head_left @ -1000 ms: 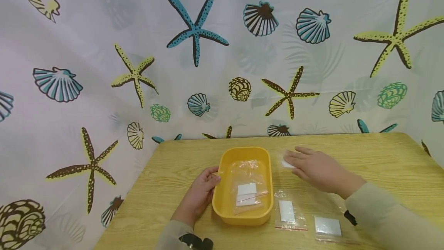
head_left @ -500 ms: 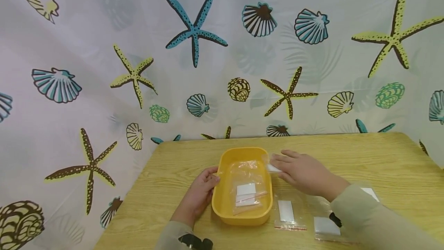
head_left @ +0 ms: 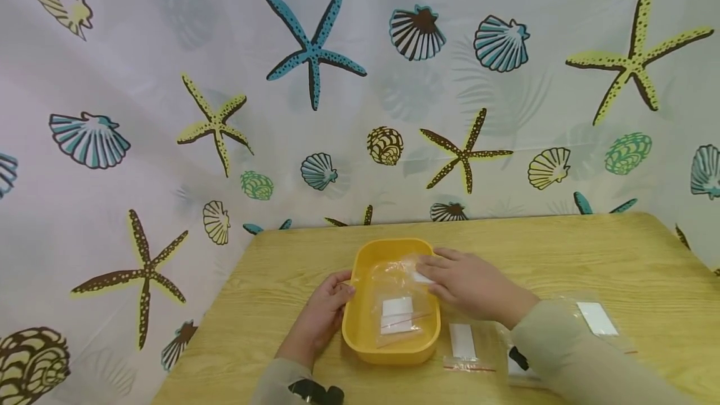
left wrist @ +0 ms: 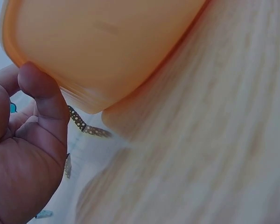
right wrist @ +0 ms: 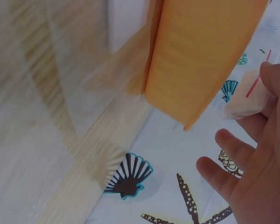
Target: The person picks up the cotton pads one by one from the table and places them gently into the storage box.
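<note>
A yellow plastic tub [head_left: 388,358] stands on the wooden table. My left hand [head_left: 323,308] grips its left rim; in the left wrist view the thumb [left wrist: 39,88] lies against the tub's wall. My right hand [head_left: 472,283] is over the tub's right rim. Between its thumb and forefinger it pinches a small clear zip bag [right wrist: 247,93] with a red seal line and a white piece inside. The other fingers [right wrist: 235,144] are spread apart. Inside the tub lie clear zip bags [head_left: 399,314] with white rectangular pieces.
On the table [head_left: 292,255], right of the tub, lies a zip bag [head_left: 463,342] with a white piece. Another zip bag [head_left: 597,319] lies farther right, and a third [head_left: 520,374] is partly under the right sleeve. A shell-patterned curtain [head_left: 349,99] hangs behind the table.
My right hand has moved left with the pinched zip bag, from the table beside the tub to over its right rim. The left hand stays on the tub.
</note>
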A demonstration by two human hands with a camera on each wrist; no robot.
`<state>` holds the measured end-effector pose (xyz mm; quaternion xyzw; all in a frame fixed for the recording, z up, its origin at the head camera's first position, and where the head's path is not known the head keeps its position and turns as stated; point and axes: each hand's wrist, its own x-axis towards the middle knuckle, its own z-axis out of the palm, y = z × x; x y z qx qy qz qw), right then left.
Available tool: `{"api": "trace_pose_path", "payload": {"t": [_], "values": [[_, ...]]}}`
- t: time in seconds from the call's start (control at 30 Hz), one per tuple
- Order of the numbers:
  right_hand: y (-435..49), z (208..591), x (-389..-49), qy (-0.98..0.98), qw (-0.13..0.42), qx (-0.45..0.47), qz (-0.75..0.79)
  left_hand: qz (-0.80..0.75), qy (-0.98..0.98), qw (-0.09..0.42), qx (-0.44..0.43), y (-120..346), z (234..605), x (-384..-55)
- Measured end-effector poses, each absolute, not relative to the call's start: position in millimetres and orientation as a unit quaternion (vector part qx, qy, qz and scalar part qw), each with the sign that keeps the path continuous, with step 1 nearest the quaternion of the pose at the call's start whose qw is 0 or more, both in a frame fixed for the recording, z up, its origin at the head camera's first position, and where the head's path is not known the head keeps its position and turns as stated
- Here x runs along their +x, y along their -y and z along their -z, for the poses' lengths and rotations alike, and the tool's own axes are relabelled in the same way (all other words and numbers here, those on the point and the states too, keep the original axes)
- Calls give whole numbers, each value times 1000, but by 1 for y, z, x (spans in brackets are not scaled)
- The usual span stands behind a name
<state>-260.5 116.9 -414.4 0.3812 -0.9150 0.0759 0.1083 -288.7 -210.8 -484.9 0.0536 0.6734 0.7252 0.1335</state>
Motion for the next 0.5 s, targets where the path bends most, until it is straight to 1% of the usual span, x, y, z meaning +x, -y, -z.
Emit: {"api": "trace_pose_path", "payload": {"t": [0.5], "values": [[-90, 417, -264, 914, 88, 385, -96, -730, -667, 137, 61, 212, 487, -289]]}}
